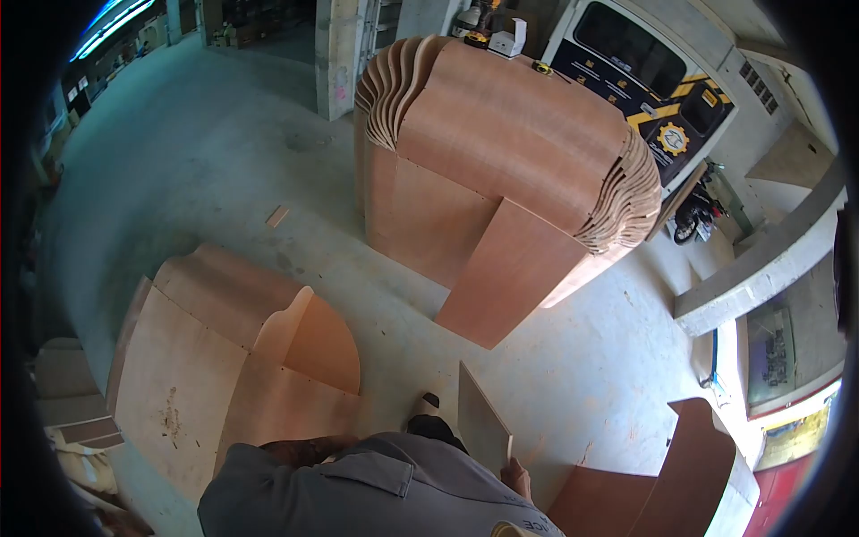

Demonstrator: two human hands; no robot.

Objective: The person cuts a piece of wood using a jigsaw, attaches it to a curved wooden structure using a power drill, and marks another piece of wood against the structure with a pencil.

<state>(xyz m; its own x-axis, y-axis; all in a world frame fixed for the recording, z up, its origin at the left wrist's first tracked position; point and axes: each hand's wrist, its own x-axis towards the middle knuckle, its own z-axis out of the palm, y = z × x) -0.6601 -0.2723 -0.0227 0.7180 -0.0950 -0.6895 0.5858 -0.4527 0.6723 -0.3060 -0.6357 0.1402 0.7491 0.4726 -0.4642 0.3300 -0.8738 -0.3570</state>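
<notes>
My right hand [516, 477] grips the lower edge of a flat plywood panel [481, 416], which stands tilted beside my right side. On the left, my left arm [309, 449] bends across in front of my body; the fingers of that hand are blurred and partly hidden, so their state cannot be made out. Close to the left arm stands a curved plywood piece [183, 376] with a wavy-edged divider [286, 327] and wood shavings on its pale surface.
Ahead stands a large stack of curved plywood shells [510, 116] with a loose board [514, 273] leaning on it. Tools and a white box [507, 38] lie on top. Another plywood assembly [684, 470] is at lower right. A van [640, 67] and concrete pillar [336, 58] stand behind.
</notes>
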